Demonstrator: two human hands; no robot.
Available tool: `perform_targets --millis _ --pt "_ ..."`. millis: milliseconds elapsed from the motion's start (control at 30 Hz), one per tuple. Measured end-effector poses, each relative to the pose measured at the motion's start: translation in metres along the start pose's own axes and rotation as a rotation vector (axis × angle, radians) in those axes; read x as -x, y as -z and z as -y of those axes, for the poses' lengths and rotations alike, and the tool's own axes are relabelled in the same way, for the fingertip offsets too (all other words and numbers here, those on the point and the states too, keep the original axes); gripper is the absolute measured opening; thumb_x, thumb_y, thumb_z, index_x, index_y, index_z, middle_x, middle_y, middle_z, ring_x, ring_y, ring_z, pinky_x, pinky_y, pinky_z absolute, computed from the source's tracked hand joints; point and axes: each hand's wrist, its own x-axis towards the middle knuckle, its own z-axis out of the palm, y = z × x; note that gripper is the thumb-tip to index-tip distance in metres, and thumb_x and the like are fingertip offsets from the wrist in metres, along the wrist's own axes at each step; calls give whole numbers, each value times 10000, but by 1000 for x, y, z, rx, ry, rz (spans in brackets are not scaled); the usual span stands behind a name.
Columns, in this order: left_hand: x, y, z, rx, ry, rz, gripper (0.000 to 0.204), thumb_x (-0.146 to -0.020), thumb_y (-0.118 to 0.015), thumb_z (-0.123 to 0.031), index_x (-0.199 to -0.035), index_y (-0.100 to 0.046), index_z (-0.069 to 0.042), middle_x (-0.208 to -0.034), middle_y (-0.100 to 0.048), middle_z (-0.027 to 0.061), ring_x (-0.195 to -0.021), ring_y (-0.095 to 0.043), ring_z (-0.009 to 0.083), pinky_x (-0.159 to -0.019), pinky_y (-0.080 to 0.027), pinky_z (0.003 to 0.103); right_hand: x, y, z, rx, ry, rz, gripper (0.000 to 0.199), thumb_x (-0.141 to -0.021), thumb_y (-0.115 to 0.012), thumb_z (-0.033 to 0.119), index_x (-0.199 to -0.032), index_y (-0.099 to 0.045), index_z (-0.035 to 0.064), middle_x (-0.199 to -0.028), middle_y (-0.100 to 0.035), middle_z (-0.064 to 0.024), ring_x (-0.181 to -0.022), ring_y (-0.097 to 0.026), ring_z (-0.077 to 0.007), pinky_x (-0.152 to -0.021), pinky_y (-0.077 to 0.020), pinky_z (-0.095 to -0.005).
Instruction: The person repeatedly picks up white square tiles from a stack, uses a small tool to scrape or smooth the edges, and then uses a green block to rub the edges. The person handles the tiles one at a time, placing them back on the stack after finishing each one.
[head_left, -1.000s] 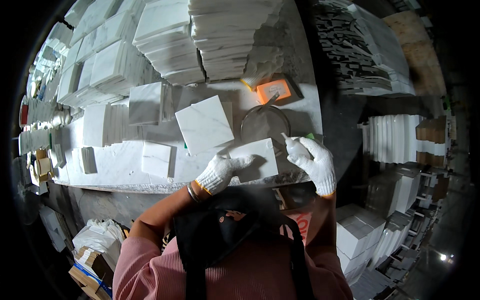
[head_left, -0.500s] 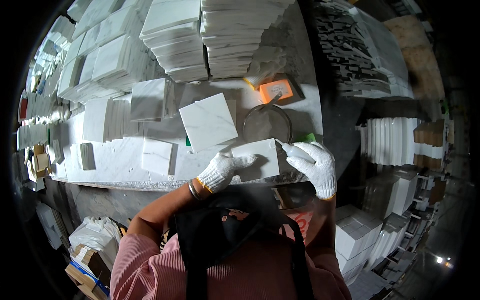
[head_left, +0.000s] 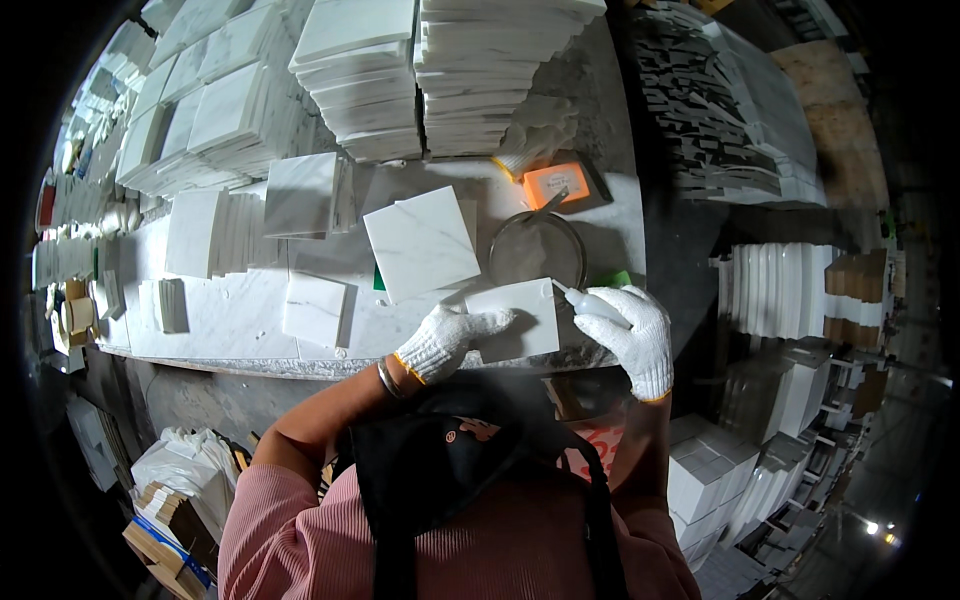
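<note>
Plainly, left hand (head_left: 440, 342): thumb lay over tile (head_left: 528, 322), other fingers hidden
Right hand (head_left: 640, 338): fingers curled round bottle (head_left: 606, 305)
Tile: on dish's (head_left: 537, 252) near side
Nozzle (head_left: 564, 288): had dropped since one second earlier

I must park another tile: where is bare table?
A bare patch of table lies between the small tile stack on the left and the single square tile; a narrower one separates that tile from the left hand. It's crowded around the right hand: bottle, round dish, orange box, held tile.

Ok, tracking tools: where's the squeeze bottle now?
Head view, right of centre: the squeeze bottle is in the right hand, nozzle beside the held tile.
</note>
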Motion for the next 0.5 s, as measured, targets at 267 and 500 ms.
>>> perform_targets --millis 267,500 --pt "0 -1 0 18 -23 14 377 -960 -655 -219 -1255 -623 14 -1138 -710 80 -947 -669 138 -822 -529 282 -1 1 2 7 -7 4 345 -698 -859 195 -981 -741 37 -896 -713 -123 -820 -688 -295 -734 -548 -374" --pt "-4 5 9 29 -12 11 377 -962 -657 -234 -1244 -637 16 -1142 -713 92 -964 -672 146 -834 -530 289 -2 1 5 -81 -102 30 341 -715 -842 160 -1010 -736 25 -918 -712 -133 -826 -694 -272 -747 -544 -352"
